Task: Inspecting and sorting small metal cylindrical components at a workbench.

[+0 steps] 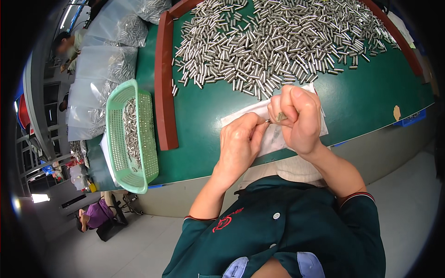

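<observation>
Piece in hand: a small shiny metal pin (269,121), held between both hands above the near edge of the green table (371,97) — only its tip shows.
Handling: judged light, stiff and smooth, so likely slippery; best pinched by the ends with fingertips, not squeezed along its length.
Right hand (300,118): closed into a loose fist, fingers clamped on a small greyish item (281,116) at the pin's right end — what it is I cannot tell.
Left hand (241,143): fingers drawn together, tips pinching the pin's left end.
Beneath the hands: a white cloth or paper sheet (241,116) lying flat on the table.
Far side: a broad heap of short silver metal cylinders (278,41), bounded left and right by a red-brown raised border (164,83).
Left: a light green perforated plastic basket (132,134) holding more cylinders; beyond it, clear plastic bags (99,78) of them.
</observation>
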The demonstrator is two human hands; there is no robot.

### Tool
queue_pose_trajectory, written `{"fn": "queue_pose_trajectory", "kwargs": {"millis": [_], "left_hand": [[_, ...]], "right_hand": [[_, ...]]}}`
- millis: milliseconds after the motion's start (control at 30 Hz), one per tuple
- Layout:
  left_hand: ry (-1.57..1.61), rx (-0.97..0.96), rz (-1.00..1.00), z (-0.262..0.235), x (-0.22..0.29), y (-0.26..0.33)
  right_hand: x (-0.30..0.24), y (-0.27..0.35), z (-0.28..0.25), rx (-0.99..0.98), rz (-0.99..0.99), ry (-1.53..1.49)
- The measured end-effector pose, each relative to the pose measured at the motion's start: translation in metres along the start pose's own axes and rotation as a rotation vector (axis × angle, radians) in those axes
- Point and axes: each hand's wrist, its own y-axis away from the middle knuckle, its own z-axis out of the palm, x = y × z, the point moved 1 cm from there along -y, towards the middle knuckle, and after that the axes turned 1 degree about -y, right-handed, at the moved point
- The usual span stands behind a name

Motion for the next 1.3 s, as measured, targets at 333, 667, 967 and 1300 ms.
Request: {"fn": "queue_pose_trajectory", "kwargs": {"millis": [333,667,967,1300], "left_hand": [[1.486,-0.162,-0.417,-0.013,-0.030,0.012],[1.451,-0.096,-0.302,-0.021,-0.037,-0.007],[-0.178,0.122,0.120,-0.009,-0.032,-0.029],[-0.015,-0.031,0.050,-0.002,-0.005,0.000]], "right_hand": [[0.001,-0.001,-0.006,0.016,0.069,-0.153],[0.001,-0.002,-0.009,0.044,0.091,-0.175],[0.001,-0.001,-0.007,0.059,0.100,-0.195],[0.002,-0.003,-0.012,0.022,0.075,-0.184]]}}
